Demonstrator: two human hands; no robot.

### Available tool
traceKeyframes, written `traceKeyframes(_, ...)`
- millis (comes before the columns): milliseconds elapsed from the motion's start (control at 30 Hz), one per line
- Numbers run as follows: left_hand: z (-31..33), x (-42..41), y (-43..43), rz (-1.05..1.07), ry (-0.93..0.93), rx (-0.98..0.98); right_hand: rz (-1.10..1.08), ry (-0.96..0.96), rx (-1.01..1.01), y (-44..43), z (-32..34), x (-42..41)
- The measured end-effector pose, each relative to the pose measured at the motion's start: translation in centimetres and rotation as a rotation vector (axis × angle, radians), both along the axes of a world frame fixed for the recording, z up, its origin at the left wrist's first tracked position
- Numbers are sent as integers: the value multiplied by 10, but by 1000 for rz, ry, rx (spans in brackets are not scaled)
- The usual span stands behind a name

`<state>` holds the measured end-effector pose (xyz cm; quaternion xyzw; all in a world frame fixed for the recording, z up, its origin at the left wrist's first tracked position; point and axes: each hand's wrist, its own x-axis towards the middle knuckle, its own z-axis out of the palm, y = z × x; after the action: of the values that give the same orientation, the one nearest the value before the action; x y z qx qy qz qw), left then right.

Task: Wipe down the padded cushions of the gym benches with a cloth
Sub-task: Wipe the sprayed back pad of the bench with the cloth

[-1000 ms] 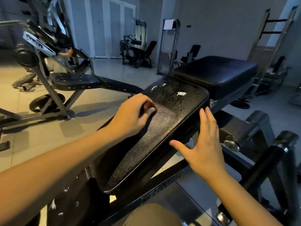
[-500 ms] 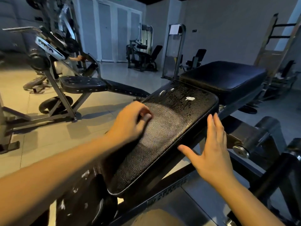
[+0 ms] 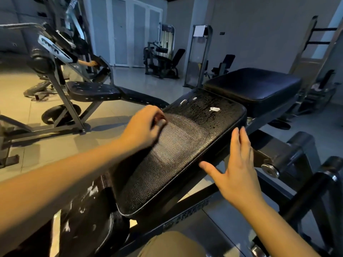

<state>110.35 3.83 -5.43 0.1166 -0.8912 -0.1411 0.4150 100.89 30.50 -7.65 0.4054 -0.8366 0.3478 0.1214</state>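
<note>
Left hand (image 3: 143, 125) is curling its fingers round a small dark reddish cloth (image 3: 158, 117), mostly hidden under the fingers, and is pressing it onto the left edge of the cushion (image 3: 185, 145), at about mid-length. Right hand (image 3: 239, 164) is lying flat with fingers straight and close together and thumb spread wide, holding nothing; the fingertips and thumb are touching the right rim of the same cushion. The cushion is a long black pebbled pad sloping up and away from the camera between the two hands. Its near and middle parts are showing a dull smeared sheen, while the far end is carrying droplets and a white scrap (image 3: 214, 109), with two more white bits (image 3: 183, 102) at the far left corner. Just beyond it a thick black seat pad (image 3: 254, 84) is sitting level on the same dark metal frame (image 3: 185, 206). At near left a second black pad (image 3: 89, 219) is showing white flecks. A knee in tan fabric (image 3: 172, 243) is showing at the bottom edge. To the right, black roller pads (image 3: 300, 143) are projecting from the frame. Across the tiled floor (image 3: 111, 138) to the left another bench (image 3: 92, 89) is standing, and another person's hand (image 3: 91, 63) is touching the equipment behind it.
</note>
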Motion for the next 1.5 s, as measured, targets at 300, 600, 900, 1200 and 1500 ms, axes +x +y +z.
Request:
traceKeyframes(300,17,-8,98,-252,54,-61,-40,32,20,-2,1,-2)
traceKeyframes(600,5,-6,-12,95,-100,154,-104,167,90,5,52,-24)
traceKeyframes(900,29,-30,93,-192,49,-38,-32,106,80,2,49,-38)
traceKeyframes(1200,17,-23,-1,131,-66,200,0,43,88,1,52,-33)
traceKeyframes(1500,13,0,75,-237,-58,-170,0,24,69,1,51,-33)
